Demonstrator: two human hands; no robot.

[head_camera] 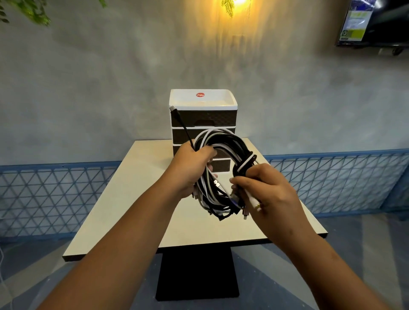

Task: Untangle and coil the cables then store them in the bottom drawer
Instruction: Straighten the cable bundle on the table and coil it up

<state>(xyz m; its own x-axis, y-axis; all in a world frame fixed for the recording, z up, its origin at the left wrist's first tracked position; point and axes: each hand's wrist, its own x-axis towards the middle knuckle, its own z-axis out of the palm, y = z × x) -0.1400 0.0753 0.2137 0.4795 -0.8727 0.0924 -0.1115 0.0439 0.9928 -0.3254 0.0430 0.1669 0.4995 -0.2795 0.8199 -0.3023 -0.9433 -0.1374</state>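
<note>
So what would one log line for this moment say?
stage: coiling | left hand: grips cable bundle | right hand: pinches bundle's wrapped side | drawer unit: visible drawers closed | table

A grey, mottled plaster wall fills most of the view. A warm yellow lamp glows at its top edge, throwing amber light down the plaster, with green leaves hanging beside it and more leaves in the upper left corner. A dark screen is mounted high on the right. Along the wall's foot runs a blue lattice panel. A square cream table with a dark edge stands on a black pedestal over a grey-blue floor.
</note>
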